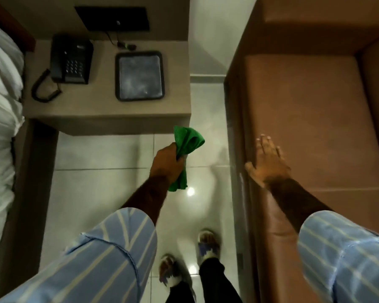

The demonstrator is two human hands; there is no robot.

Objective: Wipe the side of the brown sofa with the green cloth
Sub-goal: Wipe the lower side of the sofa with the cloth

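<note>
The brown sofa (311, 110) fills the right side of the head view; its dark side panel (236, 132) faces the tiled gap. My left hand (167, 164) is shut on the bunched green cloth (187, 142), held in the air above the floor, a short way left of the sofa's side. The cloth sticks out above and below my fist. My right hand (267, 161) lies flat and open, fingers spread, on the top edge of the sofa's seat near that side.
A beige bedside table (101, 108) with a black telephone (70, 60) and a black tray (139, 75) stands to the left of the gap. A bed with white linen (2, 119) is at far left. My feet in slippers (208, 243) stand on glossy tiles (96, 154).
</note>
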